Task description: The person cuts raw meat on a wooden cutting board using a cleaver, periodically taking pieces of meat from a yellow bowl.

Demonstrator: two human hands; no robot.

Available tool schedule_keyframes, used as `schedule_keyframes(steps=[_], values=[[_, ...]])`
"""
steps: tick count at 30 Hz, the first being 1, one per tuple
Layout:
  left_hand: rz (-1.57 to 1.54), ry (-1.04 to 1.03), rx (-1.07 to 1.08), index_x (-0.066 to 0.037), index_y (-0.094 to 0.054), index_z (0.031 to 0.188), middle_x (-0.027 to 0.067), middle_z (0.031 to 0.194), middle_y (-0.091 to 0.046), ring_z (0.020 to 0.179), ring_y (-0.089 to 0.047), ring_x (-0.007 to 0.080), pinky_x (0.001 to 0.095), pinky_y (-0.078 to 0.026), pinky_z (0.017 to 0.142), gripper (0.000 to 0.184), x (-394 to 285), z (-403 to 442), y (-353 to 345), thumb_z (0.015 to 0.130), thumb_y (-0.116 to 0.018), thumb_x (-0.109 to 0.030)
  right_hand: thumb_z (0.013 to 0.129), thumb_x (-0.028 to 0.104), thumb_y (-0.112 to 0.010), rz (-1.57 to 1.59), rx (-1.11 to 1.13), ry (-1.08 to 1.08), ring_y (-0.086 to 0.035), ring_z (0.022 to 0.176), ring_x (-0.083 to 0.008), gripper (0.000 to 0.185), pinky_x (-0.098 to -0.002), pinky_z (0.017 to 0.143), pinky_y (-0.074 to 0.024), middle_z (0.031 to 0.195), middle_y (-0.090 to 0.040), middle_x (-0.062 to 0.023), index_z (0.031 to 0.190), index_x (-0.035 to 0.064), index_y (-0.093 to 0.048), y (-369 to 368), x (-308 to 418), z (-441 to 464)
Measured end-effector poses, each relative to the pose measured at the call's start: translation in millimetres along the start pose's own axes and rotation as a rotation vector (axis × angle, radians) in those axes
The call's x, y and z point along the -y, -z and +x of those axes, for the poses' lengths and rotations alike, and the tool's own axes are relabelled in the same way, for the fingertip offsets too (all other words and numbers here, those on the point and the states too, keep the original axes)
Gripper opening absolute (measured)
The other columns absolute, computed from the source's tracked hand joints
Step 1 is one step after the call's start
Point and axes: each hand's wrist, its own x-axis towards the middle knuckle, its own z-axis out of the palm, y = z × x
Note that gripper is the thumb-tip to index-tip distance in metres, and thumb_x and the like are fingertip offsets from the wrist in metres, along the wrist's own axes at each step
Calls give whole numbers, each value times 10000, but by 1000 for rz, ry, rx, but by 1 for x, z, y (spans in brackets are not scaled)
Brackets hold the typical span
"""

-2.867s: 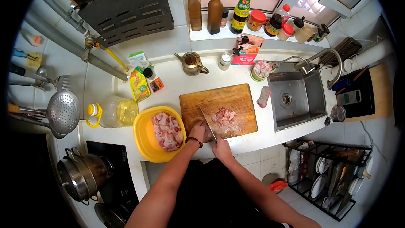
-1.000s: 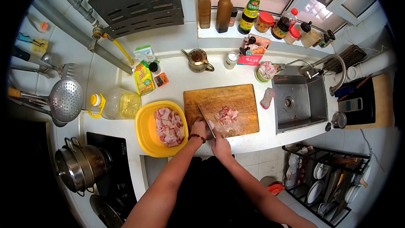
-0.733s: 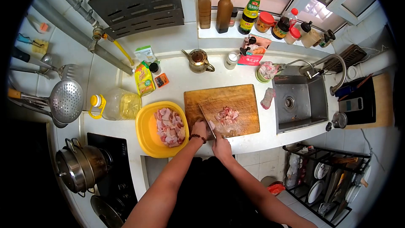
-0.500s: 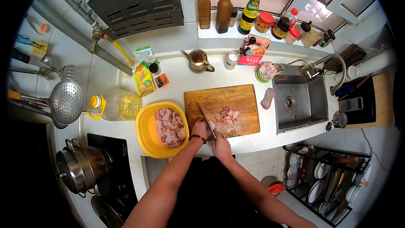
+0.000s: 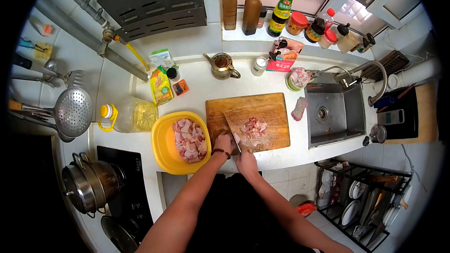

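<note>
My right hand (image 5: 246,161) is closed round the handle of a kitchen knife (image 5: 232,130), whose blade slants away to the upper left over the wooden cutting board (image 5: 267,105). Just left of the blade, my left hand (image 5: 223,142) rests on the board with its fingers curled. A beaded bracelet circles that wrist. Whatever lies under those fingers is hidden. To the right of the blade is a small heap of cut raw meat (image 5: 253,128). Larger raw meat pieces (image 5: 190,141) fill part of the yellow basin (image 5: 160,154) beside my left hand.
An oil jug (image 5: 140,116) and seasoning packets (image 5: 161,86) stand left of the board. Behind it are a metal teapot (image 5: 221,67) and a white-filled jar (image 5: 259,66). The sink (image 5: 328,131) is at right, a pot (image 5: 86,185) on the stove at left.
The whole view has shifted very slightly. Both hands and the knife keep nearly the same position on the board.
</note>
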Motion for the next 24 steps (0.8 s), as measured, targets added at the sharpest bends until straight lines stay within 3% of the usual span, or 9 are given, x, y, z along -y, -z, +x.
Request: schedule_keyframes(steps=[2,11,17,19,24], values=[[-9,1,-17,-17,-747,926,243,984,-686,899,-668,427,465,-560,814,176,3,0,-5,768,-720,-90,883,65,-570,11,-11,10,-653,758,-514,467,-615,703,-518,782,-651,-335,1346,31,-525,-3,0,3],[-2,7,-18,23,-705,888,251,958,-672,877,-666,438,470,-559,786,181,-10,0,7,763,-737,-104,889,74,-577,35,22,-33,-662,758,-513,419,-605,711,-534,800,-663,-333,1293,-19,-522,-3,-5,-3],[-8,16,-20,27,-714,855,247,956,-674,882,-667,440,475,-563,794,163,-15,0,11,757,-740,-100,897,82,-560,32,-102,32,-649,760,-520,341,-623,691,-513,755,-644,-332,1227,-6,-560,-8,-3,0],[-22,8,-32,26,-718,851,246,957,-676,881,-669,437,474,-565,794,156,-18,-2,17,755,-739,-96,903,79,-548,8,25,-60,-646,763,-526,302,-624,693,-513,787,-646,-345,1192,-10,-558,0,-8,-15],[3,48,14,21,-728,869,243,985,-683,890,-671,427,481,-571,798,160,-12,0,9,749,-729,-84,904,85,-547,26,-16,-14,-646,761,-530,345,-626,703,-511,796,-648,-349,1242,16,-543,-1,-3,-6]])
